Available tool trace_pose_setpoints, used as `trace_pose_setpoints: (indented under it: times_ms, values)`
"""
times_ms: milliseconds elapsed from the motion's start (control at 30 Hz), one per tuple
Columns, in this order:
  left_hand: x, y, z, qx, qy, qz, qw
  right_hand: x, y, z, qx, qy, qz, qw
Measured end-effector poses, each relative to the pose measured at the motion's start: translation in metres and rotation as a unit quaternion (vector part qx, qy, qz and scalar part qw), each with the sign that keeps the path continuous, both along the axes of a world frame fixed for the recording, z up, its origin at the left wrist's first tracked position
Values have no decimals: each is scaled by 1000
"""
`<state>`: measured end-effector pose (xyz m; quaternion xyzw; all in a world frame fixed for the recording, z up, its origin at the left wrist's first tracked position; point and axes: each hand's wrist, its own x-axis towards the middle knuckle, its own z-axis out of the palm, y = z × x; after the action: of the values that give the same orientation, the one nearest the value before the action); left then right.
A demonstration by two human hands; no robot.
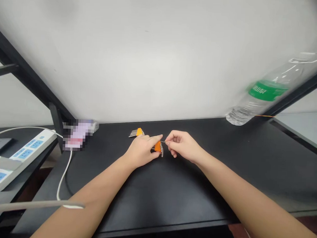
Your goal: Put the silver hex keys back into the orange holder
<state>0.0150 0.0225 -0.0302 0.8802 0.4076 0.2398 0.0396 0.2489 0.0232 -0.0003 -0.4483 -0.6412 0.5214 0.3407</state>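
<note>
An orange holder (158,146) with several metal hex keys in it lies on the black table, with my left hand (143,150) closed round it, thumb at the near side and fingers over the far side. Just right of it, my right hand (183,145) pinches the end of a thin metal key (163,142) between thumb and forefinger. The key's other end reaches to the holder. Behind my left hand, an orange piece (139,131) shows with several metal keys pointing left; my hand hides what lies between the two orange parts.
A clear bottle with a green label (268,90) stands at the right rear. At the left are a blurred-out purple packet (80,133), a white power strip (22,157), a dark phone (1,145) and white cables. A pale wall rises behind the black table (155,202).
</note>
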Motion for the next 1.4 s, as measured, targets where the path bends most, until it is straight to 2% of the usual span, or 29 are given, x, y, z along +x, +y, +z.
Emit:
trace_pose_setpoints:
  times_ms: [167,433,633,733,833,900,967,1000,1067,1133,1200,1267,1333,1400]
  values:
    - [-1,1,0,-19,-24,20,999,5,1,1,1,12,-9,1000]
    - [-2,3,-2,-1,-15,20,1000,5,1,5,-14,9,-5,1000]
    - [0,1,4,66,-6,4,998,-1,2,4,-80,140,-57,985]
    - [3,-2,7,84,-14,15,996,-13,0,-5,-94,188,-84,974]
    - [6,-3,6,67,-18,24,997,-26,-4,-15,-87,198,-94,972]
    - [7,-2,3,57,-26,29,998,-31,-7,-18,-53,146,-89,984]
    - [5,0,0,52,-45,32,997,-32,-12,-18,55,28,-77,995]
    - [4,1,-2,49,-55,32,997,-32,-15,-16,131,-52,-65,988]
    - [1,4,-5,43,-74,25,996,-30,-22,-11,271,-218,-30,937]
    - [-1,6,-8,42,-76,18,996,-30,-29,-7,339,-352,-4,873]
    - [-2,7,-9,44,-62,11,997,-32,-35,-4,351,-431,5,831]
    - [-1,8,-9,40,-42,6,998,-34,-37,-3,347,-465,9,815]
    - [0,7,-7,30,-27,6,999,-35,-36,-3,334,-463,19,821]
    - [1,7,-5,18,-22,5,1000,-35,-32,-4,316,-422,30,849]
